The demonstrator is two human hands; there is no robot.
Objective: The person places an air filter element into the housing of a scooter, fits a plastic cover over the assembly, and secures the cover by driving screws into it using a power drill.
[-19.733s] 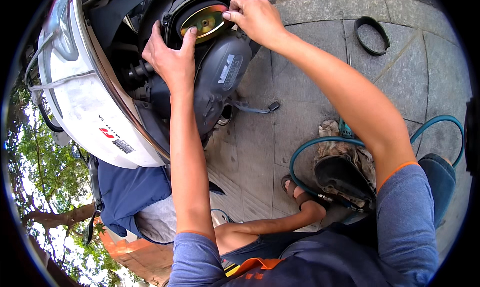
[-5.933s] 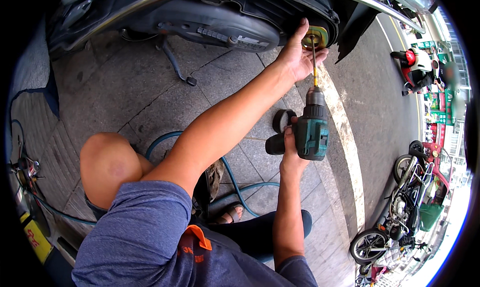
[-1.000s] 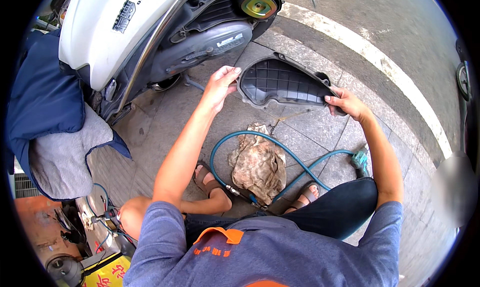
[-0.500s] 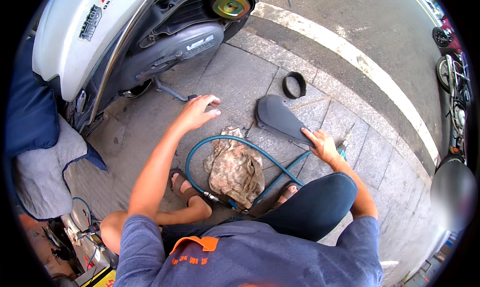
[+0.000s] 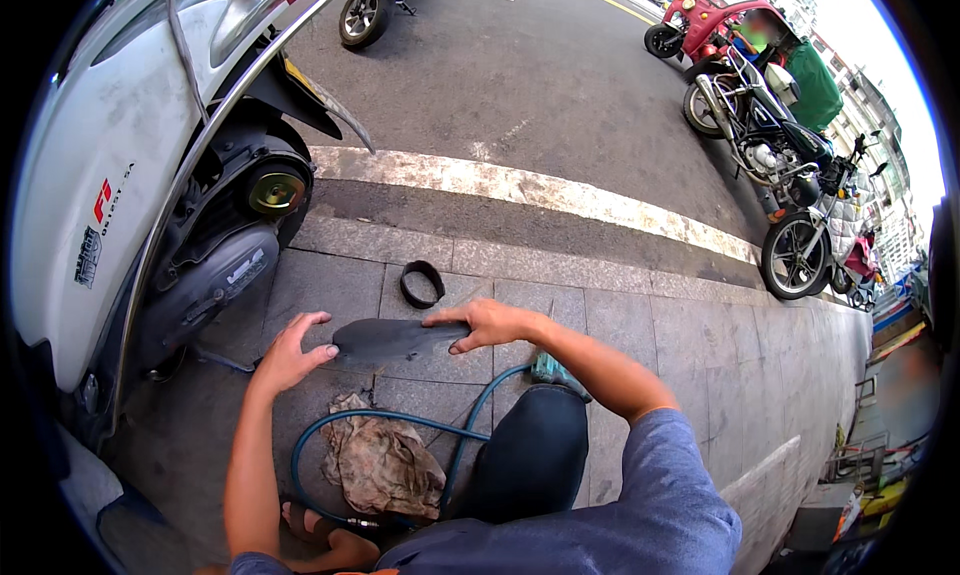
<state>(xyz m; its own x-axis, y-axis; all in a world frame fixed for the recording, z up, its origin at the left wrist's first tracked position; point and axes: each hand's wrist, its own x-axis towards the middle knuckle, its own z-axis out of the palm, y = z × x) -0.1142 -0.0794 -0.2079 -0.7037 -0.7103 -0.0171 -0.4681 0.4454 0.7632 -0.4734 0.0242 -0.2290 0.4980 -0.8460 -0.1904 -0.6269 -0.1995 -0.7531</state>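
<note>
My right hand [image 5: 487,325] is closed on the narrow right end of a dark grey plastic cover [image 5: 395,343], index finger along its far edge and thumb on the near side. Whether the cover rests on the paving or is slightly raised, I cannot tell. At its broad left end, my left hand [image 5: 290,355] is open, fingers and thumb apart and nothing between them. A black drive belt [image 5: 408,293] stands on edge just beyond the cover. On the near side lie a stained rag [image 5: 385,465] and a looped teal hose [image 5: 300,440].
A white scooter [image 5: 100,225] with an exposed round metal drive part [image 5: 275,192] stands at the left. A teal power tool [image 5: 552,368] lies beside my knee. Beyond the kerb is a road with a white line [image 5: 520,185]. Motorcycles [image 5: 760,155] are parked at the far right.
My view has tilted up and turned toward the road. My left hand has come closer to the cover's broad end. The right hand has stayed at the narrow end, now gripping it.
</note>
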